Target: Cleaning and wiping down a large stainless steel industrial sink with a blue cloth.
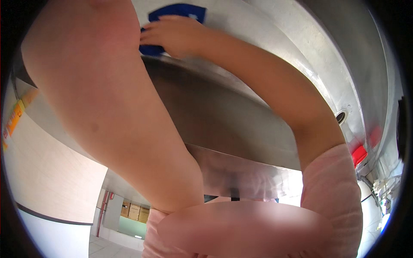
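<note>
My right hand [177, 37] is at the top of the view, its fingers spread over a dark blue cloth [180, 9] against a shiny metal surface [226, 14]. Parts of the cloth show above and below the fingers, with a small pale mark near its upper right corner. My left forearm [106, 96] fills the left side, very near the camera. It runs out of the frame at the top, so my left hand is out of view.
A metal face [226, 113] lies between my arms. At the right are a round hole [341, 117] in the metal and a red object [359, 155]. Pale panels [58, 154] stand at the left, one with an orange label [15, 119]. Farther off are several cardboard boxes [134, 212].
</note>
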`<state>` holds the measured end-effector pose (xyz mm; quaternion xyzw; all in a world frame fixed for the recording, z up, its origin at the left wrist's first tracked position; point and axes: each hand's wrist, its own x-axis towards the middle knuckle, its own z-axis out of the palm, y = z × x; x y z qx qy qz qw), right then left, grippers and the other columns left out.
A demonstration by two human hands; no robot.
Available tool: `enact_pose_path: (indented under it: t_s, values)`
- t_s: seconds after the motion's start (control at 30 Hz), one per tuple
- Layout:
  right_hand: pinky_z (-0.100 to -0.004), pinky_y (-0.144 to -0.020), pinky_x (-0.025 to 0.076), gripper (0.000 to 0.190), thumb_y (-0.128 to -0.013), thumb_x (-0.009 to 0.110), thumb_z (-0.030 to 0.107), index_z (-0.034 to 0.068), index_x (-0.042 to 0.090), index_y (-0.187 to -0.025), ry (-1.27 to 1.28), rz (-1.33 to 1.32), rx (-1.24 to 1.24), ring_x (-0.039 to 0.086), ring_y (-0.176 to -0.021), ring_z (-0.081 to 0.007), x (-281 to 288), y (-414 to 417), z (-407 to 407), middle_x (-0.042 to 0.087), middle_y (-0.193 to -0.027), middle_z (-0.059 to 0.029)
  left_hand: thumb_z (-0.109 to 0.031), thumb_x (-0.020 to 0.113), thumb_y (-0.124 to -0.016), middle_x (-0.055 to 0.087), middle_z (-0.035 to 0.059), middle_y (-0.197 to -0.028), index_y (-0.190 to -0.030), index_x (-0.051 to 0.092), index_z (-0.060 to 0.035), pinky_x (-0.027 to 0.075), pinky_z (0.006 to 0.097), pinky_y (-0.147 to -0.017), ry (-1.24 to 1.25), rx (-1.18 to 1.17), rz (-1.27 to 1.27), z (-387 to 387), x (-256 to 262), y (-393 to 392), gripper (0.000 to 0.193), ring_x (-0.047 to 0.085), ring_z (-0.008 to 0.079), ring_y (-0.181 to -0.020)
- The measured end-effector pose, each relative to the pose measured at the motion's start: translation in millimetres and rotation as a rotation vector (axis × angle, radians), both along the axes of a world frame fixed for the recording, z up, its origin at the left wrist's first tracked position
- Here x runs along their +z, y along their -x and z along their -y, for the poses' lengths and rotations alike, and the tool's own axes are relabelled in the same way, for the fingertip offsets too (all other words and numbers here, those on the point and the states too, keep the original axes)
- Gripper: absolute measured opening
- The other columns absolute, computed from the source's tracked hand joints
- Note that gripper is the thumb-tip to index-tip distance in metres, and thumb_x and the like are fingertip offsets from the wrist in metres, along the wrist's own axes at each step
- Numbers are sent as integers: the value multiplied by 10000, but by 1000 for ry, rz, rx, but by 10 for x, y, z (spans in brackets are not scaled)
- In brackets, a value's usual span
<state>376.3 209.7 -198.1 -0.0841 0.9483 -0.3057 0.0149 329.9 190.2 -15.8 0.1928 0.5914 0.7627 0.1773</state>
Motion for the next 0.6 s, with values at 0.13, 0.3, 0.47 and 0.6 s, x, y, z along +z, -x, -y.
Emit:
enact_pose_path:
  t_s: [0.13, 0.3, 0.47, 0.6]
  values:
    - [-439, -1162, 277, 639, -780, 587, 19, 145, 497, -1400, 239, 97, 7, 321, -1433, -200, 112, -939, -41, 411, -1518, 8, -132, 591, -902, 608, 95, -1000, -1069, 596, 48, 470, 282, -918, -13, 8, 12, -9, 30, -5, 246, 595, 170, -946]
    - [-436, -1166, 272, 719, -728, 618, -32, 161, 485, -1409, 204, 376, 2, 326, -1432, -194, 434, -2188, -355, 406, -1520, 22, -135, 589, -903, 605, 97, -1005, -1075, 593, 50, 469, 283, -920, -20, -6, 39, -64, 39, -122, 253, 593, 170, -950]
    - [-416, -1156, 276, 685, -728, 673, 42, 221, 533, -1374, 15, 455, 30, 365, -1410, -164, 504, -3522, -814, 449, -1489, 50, -137, 587, -905, 601, 99, -1011, -1082, 591, 53, 468, 283, -922, -38, -29, 67, -134, 27, -193, 260, 590, 171, -953]
    - [-390, -1153, 271, 552, -782, 636, 99, 238, 592, -1315, -155, 364, 68, 407, -1381, -140, 453, -3836, -1029, 507, -1441, 58, -139, 585, -906, 599, 101, -1015, -1086, 589, 55, 467, 283, -923, -37, -21, 76, -138, 65, -185, 265, 588, 171, -956]
